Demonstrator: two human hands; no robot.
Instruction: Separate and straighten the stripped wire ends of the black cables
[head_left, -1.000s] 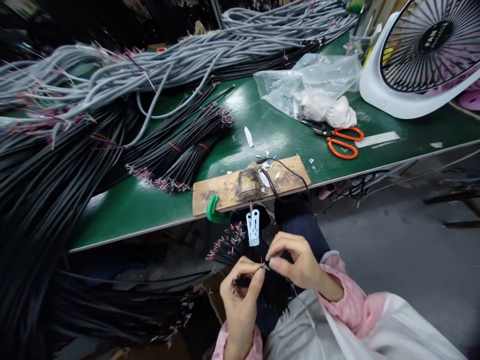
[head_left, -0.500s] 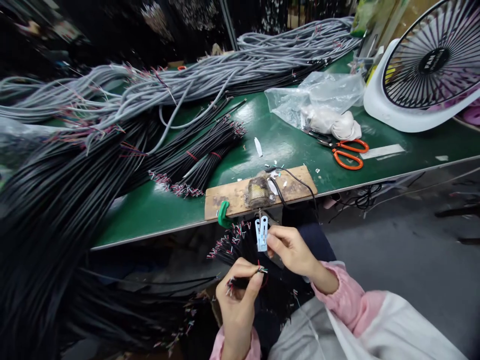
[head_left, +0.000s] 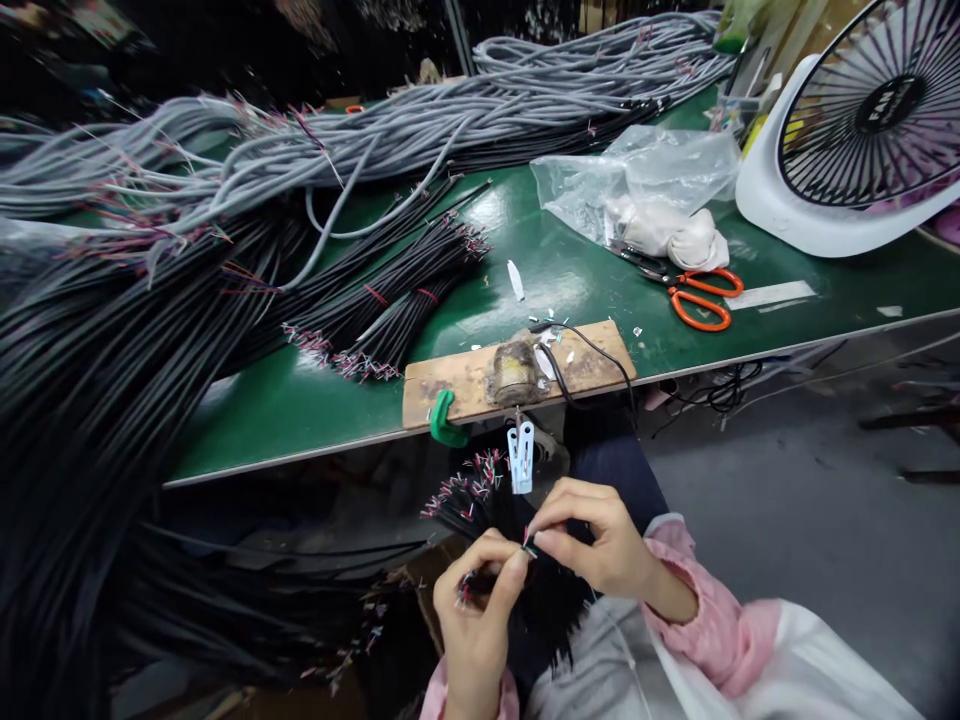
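Observation:
My left hand (head_left: pixel 480 600) is closed in a pinch on the end of a black cable (head_left: pixel 529 550), whose thin coloured wires stick out past the fingertips. More stripped wire ends show under its curled fingers. Thumb and forefinger of my right hand (head_left: pixel 592 535) are pinched at the same wire ends, touching them. Just beyond both hands a light blue clothespin (head_left: pixel 521 458) hangs from the shaft of a small motor (head_left: pixel 515 373). Behind the hands, a bundle of black cables (head_left: pixel 472 490) with red, white and green ends lies over the lap.
The motor sits on a wooden board (head_left: pixel 442 390) held at the table edge by a green clamp (head_left: pixel 446 420). Orange-handled scissors (head_left: pixel 701 300), a plastic bag (head_left: pixel 637 165) and a white fan (head_left: pixel 802 225) stand to the right. Grey cables (head_left: pixel 390 130) and black cables (head_left: pixel 97 400) cover the left side.
My right hand has moved from beside the clothespin down to the wire ends at my left fingertips. The left hand keeps its pinch on the cable. The view has shifted slightly.

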